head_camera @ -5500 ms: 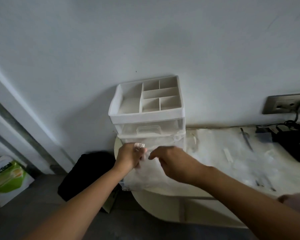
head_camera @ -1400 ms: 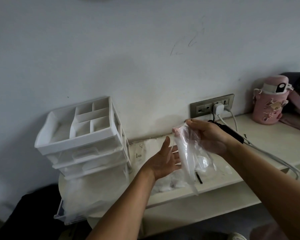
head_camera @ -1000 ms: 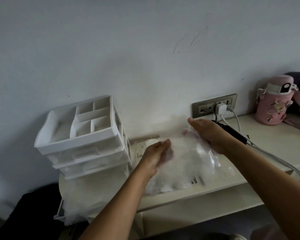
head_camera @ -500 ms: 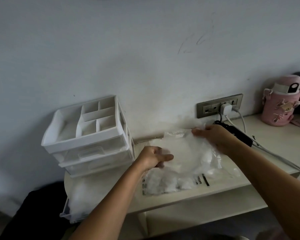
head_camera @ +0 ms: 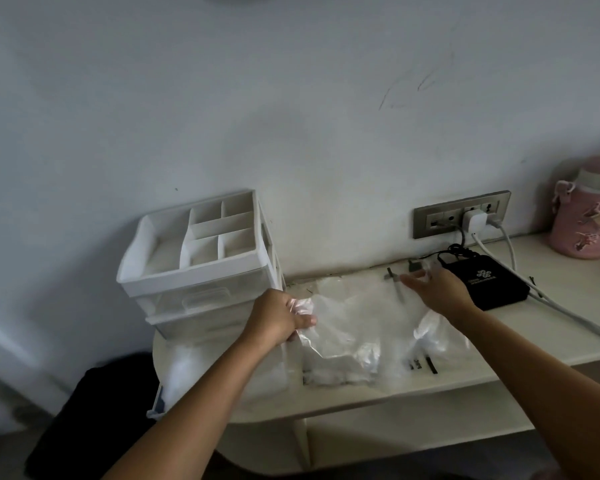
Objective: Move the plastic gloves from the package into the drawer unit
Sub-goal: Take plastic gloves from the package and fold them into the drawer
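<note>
- Our left hand [head_camera: 279,318] is closed around a bunched corner of thin clear plastic, which we take to be a plastic glove [head_camera: 354,317] stretched out over the desk [head_camera: 551,327].
- Our right hand [head_camera: 437,289] pinches the far corner of that film between thumb and fingers, so the sheet hangs spread between the two hands, just above the package [head_camera: 340,372] lying flat near the desk's front edge.
- The drawer unit [head_camera: 201,261] stands just left of the left hand. A pulled-out drawer [head_camera: 174,386] juts past the desk edge below it, with pale film lying in it; how much it holds we cannot tell in this dim, washed-out light.
- The film is slippery and nearly weightless. If either pinch loosens during the carry, the glove may slide free and drift to the floor in front of the desk.
- Clear on clear is hard to separate. We could be holding two gloves stuck together, or have a layer of the package caught in the grip, and drag the package along.
- The right hand sits near a dark pen-like tool [head_camera: 397,289] and just beside the black box [head_camera: 482,282] and its cables [head_camera: 506,237]. A trailing edge of the film could snag one of them and pull it.
- The open drawer overhangs the desk. A hard push when we stuff the glove in could tip or shift it.
- Loosely dropped, the springy film could puff up and jam the drawer on closing.
</note>
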### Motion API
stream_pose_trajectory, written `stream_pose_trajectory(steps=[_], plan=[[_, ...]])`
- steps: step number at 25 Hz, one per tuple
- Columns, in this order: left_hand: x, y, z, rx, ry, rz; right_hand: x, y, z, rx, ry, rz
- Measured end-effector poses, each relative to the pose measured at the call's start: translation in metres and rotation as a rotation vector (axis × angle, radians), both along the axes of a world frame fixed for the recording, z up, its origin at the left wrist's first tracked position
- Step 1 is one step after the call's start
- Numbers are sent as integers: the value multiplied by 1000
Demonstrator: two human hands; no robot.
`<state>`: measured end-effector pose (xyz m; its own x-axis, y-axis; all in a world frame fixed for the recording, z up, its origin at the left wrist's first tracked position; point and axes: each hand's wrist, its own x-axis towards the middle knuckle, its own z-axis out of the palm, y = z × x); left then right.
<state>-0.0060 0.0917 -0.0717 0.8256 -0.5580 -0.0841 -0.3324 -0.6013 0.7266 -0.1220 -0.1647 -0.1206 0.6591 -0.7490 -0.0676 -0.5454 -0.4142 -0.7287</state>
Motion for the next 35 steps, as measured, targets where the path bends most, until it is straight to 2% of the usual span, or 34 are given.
stream_pose_trajectory(steps=[3,4,5,7,8,10,11,13,16,19,20,22,27,28,29,31,33,35], plan=[[-1,15,15,10,-151,-91,5,14,7,-308,358,83],[-1,20,21,25,-183,-124,6,24,17,-421,422,96],[-2,24,28,34,-194,-150,7,36,32,-531,420,107],[-5,30,42,43,-186,-181,7,62,65,-622,209,143],[-8,32,48,44,-180,-198,6,76,79,-576,57,206],[-11,35,58,49,-183,-254,4,110,100,-286,-174,469],[-12,37,61,55,-175,-294,5,126,103,-125,-183,619],[-11,47,69,37,-130,-364,14,148,95,56,-121,822],[3,74,70,-9,-103,-326,30,152,81,283,4,901],[27,108,51,-16,-119,-149,45,157,65,474,-15,742],[35,119,43,1,-123,-77,51,162,61,462,-28,669],[48,134,26,51,-110,45,63,170,54,252,-19,538],[69,158,-3,135,-94,159,70,202,63,-561,66,389],[71,160,-6,157,-88,160,69,214,65,-698,5,405],[72,162,-9,172,-72,165,68,225,67,-742,-111,466],[73,163,-14,185,-25,193,68,248,65,-578,-267,748],[71,162,-17,225,-28,192,75,263,50,-369,-161,1035],[73,163,-21,241,-64,163,88,266,27,-293,26,1131]])
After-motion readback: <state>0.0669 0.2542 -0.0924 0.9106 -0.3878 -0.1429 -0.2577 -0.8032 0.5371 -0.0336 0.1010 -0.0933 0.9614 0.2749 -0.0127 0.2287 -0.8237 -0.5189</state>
